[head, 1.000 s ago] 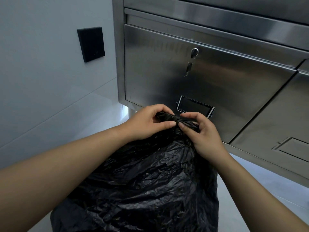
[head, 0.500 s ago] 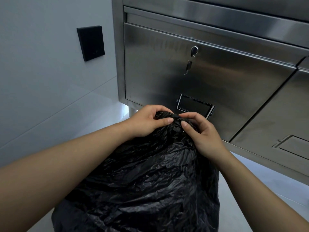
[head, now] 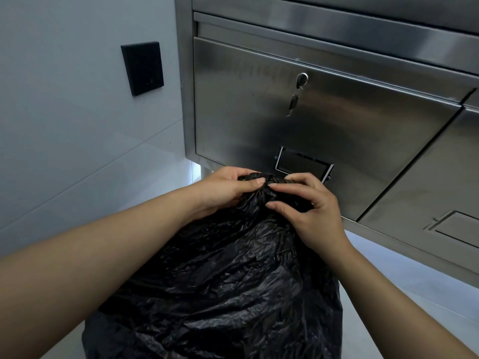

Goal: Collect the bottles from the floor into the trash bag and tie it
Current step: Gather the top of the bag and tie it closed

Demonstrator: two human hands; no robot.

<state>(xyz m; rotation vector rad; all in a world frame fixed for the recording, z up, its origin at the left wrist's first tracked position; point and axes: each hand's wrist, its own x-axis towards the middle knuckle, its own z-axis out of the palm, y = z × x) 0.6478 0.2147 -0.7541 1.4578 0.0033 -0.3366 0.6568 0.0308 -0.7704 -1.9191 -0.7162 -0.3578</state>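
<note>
A crinkled black plastic trash bag (head: 228, 286) stands upright on the floor, full and bulging, its thin glossy film creased all over. Its mouth is gathered into a tight twisted bunch at the top — pinched from either side between the left hand (head: 228, 190) and the right hand (head: 308, 211). No bottles show — the film is opaque.

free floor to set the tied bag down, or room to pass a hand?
Bare floor right of the trash bag, below the steel cabinet. A narrower strip at the wall, left. Crowded at the bag's neck: left hand and right hand bunch it close to the cabinet front.
</note>
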